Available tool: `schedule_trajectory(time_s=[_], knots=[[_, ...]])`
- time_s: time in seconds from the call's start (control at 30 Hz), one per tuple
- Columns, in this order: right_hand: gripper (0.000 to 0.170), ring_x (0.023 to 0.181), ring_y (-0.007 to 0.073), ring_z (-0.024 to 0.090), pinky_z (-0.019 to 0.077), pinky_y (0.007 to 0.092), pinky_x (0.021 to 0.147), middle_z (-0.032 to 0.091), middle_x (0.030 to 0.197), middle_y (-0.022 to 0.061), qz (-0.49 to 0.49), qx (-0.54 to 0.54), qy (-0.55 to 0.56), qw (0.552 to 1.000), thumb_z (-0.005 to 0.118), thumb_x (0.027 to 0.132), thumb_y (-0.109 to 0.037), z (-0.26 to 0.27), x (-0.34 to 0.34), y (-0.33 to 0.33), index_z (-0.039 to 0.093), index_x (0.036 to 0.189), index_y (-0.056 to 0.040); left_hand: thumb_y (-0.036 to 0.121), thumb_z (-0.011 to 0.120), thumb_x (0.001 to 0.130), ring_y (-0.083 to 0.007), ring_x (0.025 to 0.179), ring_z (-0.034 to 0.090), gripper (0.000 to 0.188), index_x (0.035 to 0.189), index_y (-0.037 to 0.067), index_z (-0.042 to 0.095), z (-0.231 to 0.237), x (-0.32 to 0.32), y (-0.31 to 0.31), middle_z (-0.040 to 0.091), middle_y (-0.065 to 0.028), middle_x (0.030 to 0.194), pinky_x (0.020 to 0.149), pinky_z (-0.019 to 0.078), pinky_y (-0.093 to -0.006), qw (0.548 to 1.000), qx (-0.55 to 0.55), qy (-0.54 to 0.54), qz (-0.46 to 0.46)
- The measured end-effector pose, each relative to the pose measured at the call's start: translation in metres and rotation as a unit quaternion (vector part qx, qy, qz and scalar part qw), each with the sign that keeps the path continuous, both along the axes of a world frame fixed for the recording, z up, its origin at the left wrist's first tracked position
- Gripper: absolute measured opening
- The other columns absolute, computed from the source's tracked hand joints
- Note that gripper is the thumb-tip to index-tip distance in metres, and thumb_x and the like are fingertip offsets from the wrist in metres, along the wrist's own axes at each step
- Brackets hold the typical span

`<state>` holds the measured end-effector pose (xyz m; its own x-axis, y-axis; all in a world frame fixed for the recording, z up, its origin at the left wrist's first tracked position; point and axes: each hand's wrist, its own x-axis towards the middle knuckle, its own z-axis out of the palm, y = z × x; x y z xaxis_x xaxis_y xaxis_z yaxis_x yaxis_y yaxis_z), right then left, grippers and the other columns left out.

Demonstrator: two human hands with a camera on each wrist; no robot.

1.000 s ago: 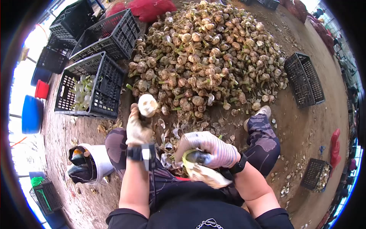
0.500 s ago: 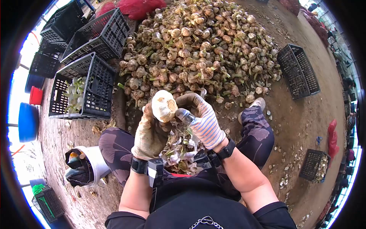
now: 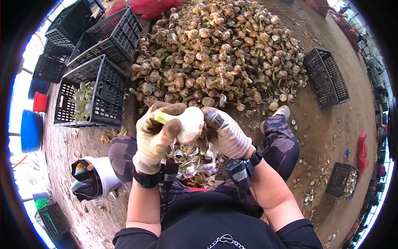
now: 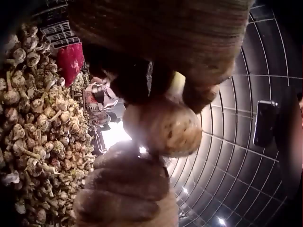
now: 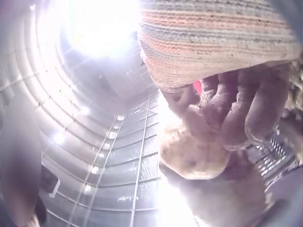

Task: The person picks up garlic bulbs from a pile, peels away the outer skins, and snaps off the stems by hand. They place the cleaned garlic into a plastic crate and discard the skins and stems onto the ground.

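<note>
Both gloved hands meet at one pale garlic bulb, in front of the lap. My left hand pinches it between thumb and fingers, with its short green stem pointing up to the left. From the other side my right hand holds the bulb, its thumb at the skin and other fingers partly hidden below. A grey wrap with a dark patch covers the right thumb. The left wrist view shows brown marks on the bulb; in the right wrist view, right-hand fingers lie against it.
A large heap of unpeeled garlic lies ahead. At left, a black crate contains whitish garlic, near a white bucket. Another black crate stands right. Loose skins lie between the legs.
The right hand came up from the lap, where it held a stalky, husk-like piece, to the bulb. The left hand moved inward and turned the bulb so its stem now points left.
</note>
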<state>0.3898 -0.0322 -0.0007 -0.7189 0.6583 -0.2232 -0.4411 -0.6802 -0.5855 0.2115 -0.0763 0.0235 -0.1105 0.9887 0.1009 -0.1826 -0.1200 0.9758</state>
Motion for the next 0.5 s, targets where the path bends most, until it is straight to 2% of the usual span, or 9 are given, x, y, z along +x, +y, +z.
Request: schedule_trajectory(time_s=[0.07,0.13,0.27,0.3,0.33,0.4,0.43,0.47,0.5], knots=[[0.027,0.067,0.0056,0.049,0.043,0.0233,0.059,0.055,0.078,-0.0003,-0.08,0.13,-0.199,0.968,0.057,0.091,-0.029,0.012,-0.006,-0.001,0.055,0.096,-0.0033,0.019,0.07,0.083,-0.0066,0.073,0.057,0.026,0.095,-0.003,0.064,0.001,0.006,0.001,0.065,-0.0027,0.083,0.066,0.046,-0.0206,0.997,-0.039,0.005,0.072],[0.023,0.063,0.0033,0.045,0.0394,0.0215,0.055,0.053,0.07,-0.0031,-0.156,0.235,-0.218,0.934,0.06,0.089,-0.026,0.001,-0.01,-0.004,0.057,0.085,-0.0038,0.016,0.07,0.083,-0.0046,0.067,0.055,0.019,0.085,-0.002,0.066,-0.001,0.008,0.004,0.063,0.0003,0.077,0.061,0.0431,-0.0195,0.99,-0.06,0.026,0.128],[0.042,0.051,0.013,0.051,0.0432,0.0266,0.051,0.056,0.06,0.0059,-0.087,0.459,-0.385,0.796,0.076,0.073,-0.041,0.011,-0.007,-0.009,0.06,0.079,-0.0033,0.022,0.073,0.081,-0.0054,0.061,0.052,0.023,0.077,0.0,0.066,-0.007,0.009,0.006,0.058,0.0004,0.067,0.055,0.0404,-0.0217,0.972,-0.035,0.149,0.177],[0.049,0.054,0.0221,0.058,0.0462,0.0309,0.053,0.06,0.063,0.012,-0.118,0.475,-0.366,0.792,0.076,0.069,-0.049,0.004,-0.013,-0.011,0.062,0.083,-0.004,0.02,0.074,0.079,-0.0067,0.059,0.05,0.023,0.075,-0.001,0.066,-0.006,0.009,0.006,0.056,-0.0008,0.066,0.054,0.0392,-0.0229,0.962,-0.025,0.201,0.182],[0.049,0.054,0.0221,0.058,0.0462,0.0309,0.053,0.06,0.063,0.012,-0.117,0.474,-0.366,0.792,0.076,0.069,-0.049,0.002,-0.013,-0.011,0.062,0.083,-0.004,0.019,0.075,0.078,-0.0081,0.058,0.048,0.023,0.072,-0.001,0.065,-0.006,0.009,0.006,0.054,-0.0021,0.065,0.053,0.038,-0.0241,0.949,-0.014,0.253,0.187],[0.051,0.057,0.026,0.061,0.047,0.0334,0.054,0.061,0.062,0.0129,-0.06,0.504,-0.427,0.748,0.075,0.068,-0.052,0.001,-0.012,-0.006,0.063,0.086,-0.0044,0.02,0.076,0.076,-0.0134,0.055,0.05,0.023,0.073,0.0,0.066,-0.004,0.011,0.005,0.053,-0.0054,0.063,0.051,0.0385,-0.0265,0.946,-0.012,0.26,0.195],[0.054,0.059,0.0261,0.063,0.048,0.0333,0.056,0.061,0.062,0.0135,-0.046,0.516,-0.456,0.723,0.074,0.067,-0.055,-0.003,-0.012,-0.004,0.064,0.084,-0.0042,0.021,0.077,0.075,-0.0155,0.054,0.05,0.023,0.072,0.001,0.066,-0.001,0.011,0.004,0.054,-0.0065,0.063,0.05,0.0391,-0.0273,0.923,0.011,0.329,0.202],[0.054,0.059,0.0261,0.063,0.048,0.0333,0.056,0.061,0.062,0.0135,-0.046,0.516,-0.456,0.723,0.074,0.067,-0.055,-0.007,-0.012,-0.004,0.064,0.084,-0.0042,0.021,0.077,0.075,-0.0177,0.053,0.051,0.023,0.072,0.001,0.065,0.001,0.012,0.004,0.054,-0.0077,0.063,0.05,0.0396,-0.0281,0.894,0.033,0.396,0.207],[0.053,0.058,0.0235,0.062,0.0483,0.0323,0.056,0.062,0.063,0.0131,-0.053,0.477,-0.409,0.776,0.075,0.067,-0.053,-0.011,-0.013,-0.005,0.065,0.083,-0.0034,0.022,0.076,0.074,-0.0212,0.052,0.051,0.022,0.072,0.002,0.065,0.0,0.014,0.004,0.054,-0.0096,0.064,0.049,0.0402,-0.0296,0.891,0.036,0.399,0.212]])
